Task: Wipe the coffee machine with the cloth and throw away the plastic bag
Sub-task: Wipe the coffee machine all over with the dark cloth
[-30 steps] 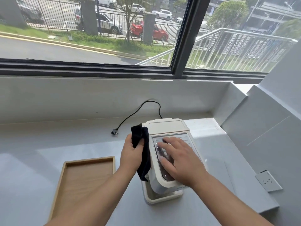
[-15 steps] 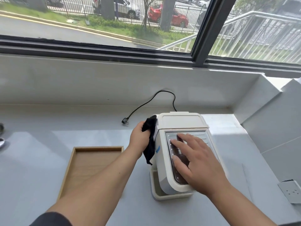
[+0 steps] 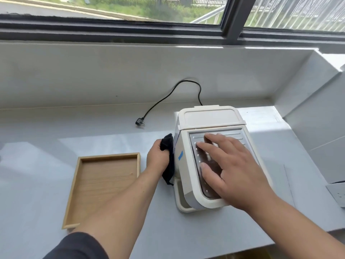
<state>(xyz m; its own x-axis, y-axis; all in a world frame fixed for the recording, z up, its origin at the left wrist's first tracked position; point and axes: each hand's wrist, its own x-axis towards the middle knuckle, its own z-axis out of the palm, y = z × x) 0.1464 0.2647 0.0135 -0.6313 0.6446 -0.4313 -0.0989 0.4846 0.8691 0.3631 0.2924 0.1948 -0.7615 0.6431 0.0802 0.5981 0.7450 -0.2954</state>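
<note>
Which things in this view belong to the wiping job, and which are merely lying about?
In the job:
- coffee machine
- black cloth, held in the left hand against the machine's side
- right hand, flat on the front panel

Lying about:
- wooden tray
- unplugged power cord
- wall socket

No plastic bag is visible.

We see a shallow wooden tray [image 3: 104, 186] lying flat on the pale grey desk [image 3: 37, 165] in the lower left of the frame. A black power cord [image 3: 168, 96] curls across the upper middle, its plug [image 3: 139, 122] resting on the desk. At the right edge sits a white socket plate [image 3: 337, 191]. Along the top runs a dark window frame [image 3: 130, 28], with grass and railings outside.
</note>
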